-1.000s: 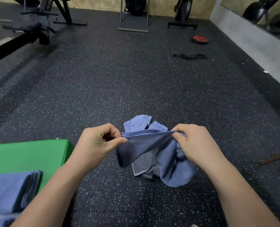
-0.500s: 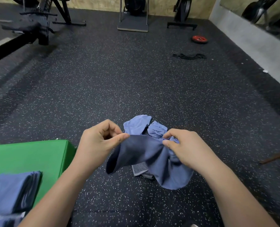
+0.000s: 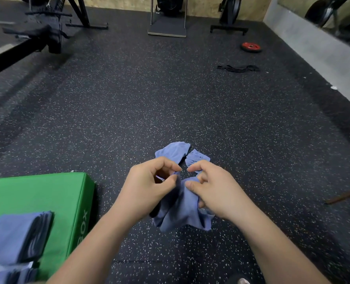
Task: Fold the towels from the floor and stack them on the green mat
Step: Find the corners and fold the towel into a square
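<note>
now that they have met, left hand (image 3: 149, 186) and right hand (image 3: 216, 191) pinch the towel (image 3: 182, 215).

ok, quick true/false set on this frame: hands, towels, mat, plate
1. The left hand and right hand both hold one blue towel. True.
2. The mat is bare. False: a stack of folded towels sits on it.
3. Loose towels lie on the floor beyond the hands. True.
4. The red plate sits on the mat. False: it lies on the floor, far off to the right.
5. The held towel lies flat. False: it hangs bunched between the hands.
</note>
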Tool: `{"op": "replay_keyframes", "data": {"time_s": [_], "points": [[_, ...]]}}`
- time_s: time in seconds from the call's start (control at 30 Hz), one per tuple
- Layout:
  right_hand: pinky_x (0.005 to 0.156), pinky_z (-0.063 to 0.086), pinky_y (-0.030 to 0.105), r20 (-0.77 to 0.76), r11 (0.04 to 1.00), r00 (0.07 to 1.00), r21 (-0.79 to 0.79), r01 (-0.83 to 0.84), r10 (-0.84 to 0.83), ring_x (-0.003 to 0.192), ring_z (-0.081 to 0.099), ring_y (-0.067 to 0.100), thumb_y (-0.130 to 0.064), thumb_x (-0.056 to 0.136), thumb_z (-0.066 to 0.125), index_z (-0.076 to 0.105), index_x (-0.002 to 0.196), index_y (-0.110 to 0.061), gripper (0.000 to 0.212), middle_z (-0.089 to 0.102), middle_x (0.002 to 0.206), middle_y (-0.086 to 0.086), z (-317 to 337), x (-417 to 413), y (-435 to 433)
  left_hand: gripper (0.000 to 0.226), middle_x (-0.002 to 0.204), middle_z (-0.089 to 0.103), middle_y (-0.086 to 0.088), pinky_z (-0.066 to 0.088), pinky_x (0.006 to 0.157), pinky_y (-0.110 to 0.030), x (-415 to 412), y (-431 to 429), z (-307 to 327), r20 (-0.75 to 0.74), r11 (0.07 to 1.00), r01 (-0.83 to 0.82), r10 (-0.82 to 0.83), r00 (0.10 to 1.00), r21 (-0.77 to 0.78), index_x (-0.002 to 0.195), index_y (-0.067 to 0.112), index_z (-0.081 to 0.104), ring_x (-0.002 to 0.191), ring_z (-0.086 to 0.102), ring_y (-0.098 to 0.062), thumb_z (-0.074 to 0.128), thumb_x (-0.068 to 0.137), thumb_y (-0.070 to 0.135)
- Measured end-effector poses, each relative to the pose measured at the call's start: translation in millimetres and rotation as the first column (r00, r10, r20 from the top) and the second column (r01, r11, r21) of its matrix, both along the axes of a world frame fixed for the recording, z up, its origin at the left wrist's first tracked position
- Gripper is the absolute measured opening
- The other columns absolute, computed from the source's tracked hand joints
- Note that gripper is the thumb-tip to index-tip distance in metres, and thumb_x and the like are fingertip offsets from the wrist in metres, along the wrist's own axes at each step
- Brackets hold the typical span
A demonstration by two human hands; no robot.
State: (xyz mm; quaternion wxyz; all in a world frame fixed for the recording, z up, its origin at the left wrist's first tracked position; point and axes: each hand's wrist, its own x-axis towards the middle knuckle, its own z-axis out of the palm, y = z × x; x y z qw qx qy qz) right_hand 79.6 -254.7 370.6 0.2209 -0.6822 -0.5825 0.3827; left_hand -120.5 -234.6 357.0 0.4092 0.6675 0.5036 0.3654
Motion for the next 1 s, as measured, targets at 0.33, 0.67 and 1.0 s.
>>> {"op": "replay_keyframes", "data": {"time_s": [0.33,0.67,1.0], "points": [[0.077,0.068,0.043,-0.347,0.988,0.925,-0.068,0.141,-0.156,0.064,0.075,0.016,-0.011,0.098,0.074,0.067,0.116,-0.020,0.021,0.076,0.078,0.005,13,-15,-4,0.033,0.088,0.076,0.018,0.057,0.069,-0.031,6,-6,-1,-0.045,0.992,-0.036,0.042,0.998,0.124,0.103,0.039,0.072,0.075,0.071,-0.013,0.082,0.091,0.011],[0.086,0.067,0.038,-0.409,0.991,0.902,-0.048,0.127,-0.135,0.082,0.081,0.022,-0.001,0.103,0.055,0.070,0.123,-0.017,0.029,0.079,0.085,0.012,19,-18,-6,0.027,0.091,0.078,0.024,0.057,0.074,-0.033,3,-7,5,-0.042,0.986,-0.090,0.096,0.994,0.139,0.102,0.036,0.073,0.084,0.077,-0.008,0.084,0.090,0.014],[0.082,0.065,0.036,-0.249,0.994,0.964,0.034,0.108,-0.096,0.072,0.078,0.012,-0.008,0.100,0.066,0.075,0.109,-0.021,0.018,0.079,0.078,-0.002,17,-22,-7,0.042,0.096,0.080,0.026,0.046,0.072,-0.008,2,-8,7,-0.059,0.981,-0.025,0.037,0.998,0.191,0.105,0.041,0.071,0.086,0.074,0.005,0.080,0.090,0.003]]}}
